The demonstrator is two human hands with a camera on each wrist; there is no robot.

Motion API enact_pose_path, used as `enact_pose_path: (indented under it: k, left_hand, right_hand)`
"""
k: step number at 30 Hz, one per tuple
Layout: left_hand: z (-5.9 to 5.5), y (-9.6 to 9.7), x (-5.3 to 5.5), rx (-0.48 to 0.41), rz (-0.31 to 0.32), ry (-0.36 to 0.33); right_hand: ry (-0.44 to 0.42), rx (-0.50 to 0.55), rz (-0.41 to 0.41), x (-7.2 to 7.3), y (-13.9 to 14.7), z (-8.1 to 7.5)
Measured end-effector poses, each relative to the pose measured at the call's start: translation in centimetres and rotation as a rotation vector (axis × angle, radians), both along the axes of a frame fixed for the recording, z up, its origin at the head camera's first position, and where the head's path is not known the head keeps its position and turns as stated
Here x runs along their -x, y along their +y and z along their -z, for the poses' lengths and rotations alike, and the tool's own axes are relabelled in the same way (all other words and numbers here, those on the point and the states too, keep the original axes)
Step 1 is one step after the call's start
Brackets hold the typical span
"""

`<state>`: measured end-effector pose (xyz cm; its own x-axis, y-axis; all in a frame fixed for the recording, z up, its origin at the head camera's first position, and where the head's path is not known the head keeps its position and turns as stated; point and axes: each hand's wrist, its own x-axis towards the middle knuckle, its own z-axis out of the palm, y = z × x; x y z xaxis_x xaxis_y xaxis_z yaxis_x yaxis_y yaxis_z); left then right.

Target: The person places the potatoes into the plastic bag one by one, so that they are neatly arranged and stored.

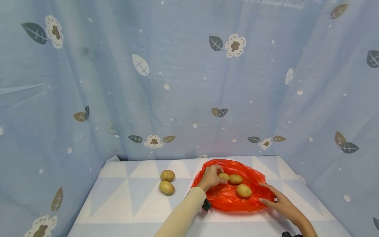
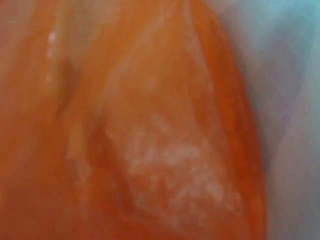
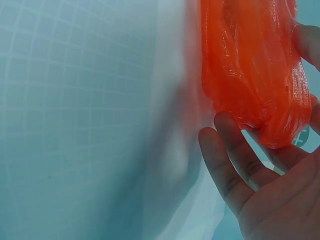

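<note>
A red plastic bag (image 1: 228, 204) lies spread open on the table with several potatoes in it. My left hand (image 1: 211, 177) reaches into the bag from the left, its thumb and fingers round a potato (image 1: 224, 176). Beside that one lie another potato (image 1: 236, 179) and, nearer the front, a third potato (image 1: 244, 191). At the bag's right side my right hand (image 1: 279, 203) grips its edge; in the right wrist view the red film (image 3: 255, 75) bunches between thumb and fingers, with two fingertips apart from it. Blurred red film (image 2: 165, 150) fills most of the left wrist view.
Two potatoes, a rear potato (image 1: 167, 175) and a front potato (image 1: 167, 187), sit on the table left of the bag. The table (image 1: 118, 207) has a pale triangle-patterned cover. A blue patterned curtain (image 1: 177, 82) hangs behind and at both sides.
</note>
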<state>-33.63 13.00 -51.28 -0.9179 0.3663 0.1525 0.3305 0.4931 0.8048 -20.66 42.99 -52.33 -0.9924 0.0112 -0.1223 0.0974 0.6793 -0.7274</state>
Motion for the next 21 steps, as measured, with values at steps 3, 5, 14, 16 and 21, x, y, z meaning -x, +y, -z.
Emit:
enact_pose_path:
  k: [3, 5, 14, 16, 21]
  left_hand:
    - [0.09, 0.08, 0.07, 0.005, -0.004, 0.025]
    - [0.24, 0.13, 0.14, 0.013, -0.013, 0.030]
    - [0.87, 0.25, 0.38, 0.023, -0.040, 0.016]
    - [0.94, 0.33, 0.44, 0.027, -0.044, 0.015]
    - [0.92, 0.63, 0.51, 0.022, -0.027, -0.013]
  right_hand:
    - [0.000, 0.007, 0.005, 0.00, -0.06, 0.04]
    - [0.004, 0.010, 0.001, -0.02, -0.06, 0.06]
    - [0.019, 0.006, -0.009, -0.11, -0.06, 0.14]
    - [0.024, 0.008, -0.012, -0.14, -0.07, 0.11]
    - [0.032, 0.006, -0.018, -0.28, 0.01, 0.08]
